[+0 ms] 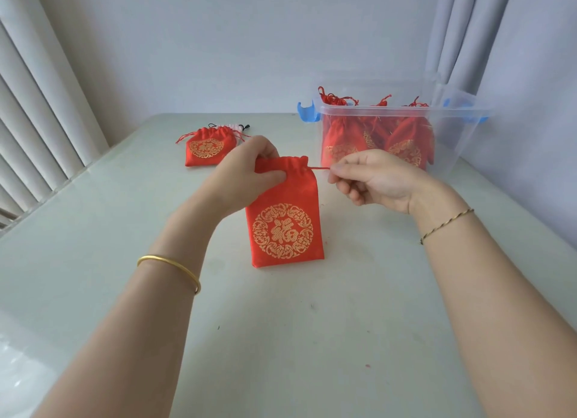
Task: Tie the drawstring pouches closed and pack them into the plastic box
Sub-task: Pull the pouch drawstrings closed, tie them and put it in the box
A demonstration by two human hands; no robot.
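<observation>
My left hand (pixel 249 168) grips the gathered neck of the red pouch (pixel 284 224) at its left corner, thumb in front and fingers curled over the top. My right hand (pixel 374 180) pinches the red drawstring (pixel 318 168) between thumb and forefinger, just beside the neck's right corner, with the other fingers loosely curled below.

The relation I am working from is the line of that cord. It leaves the neck on the right and runs level and taut towards my right hand, across the pouch's long axis, which runs from the neck at the far end to the bottom hem nearest me. So I judge the closing pull goes straight out to the right while the left hand holds the neck against it. The neck is already puckered but not fully drawn in.

The pouch sits between my two hands at the middle of the table (pixel 281 339); I cannot tell whether its hem rests on the surface. The plastic box (pixel 452 130), holding several red pouches, stands beyond and to the right, nearer my right hand. Another red pouch (pixel 209 147) lies far left, well apart.
</observation>
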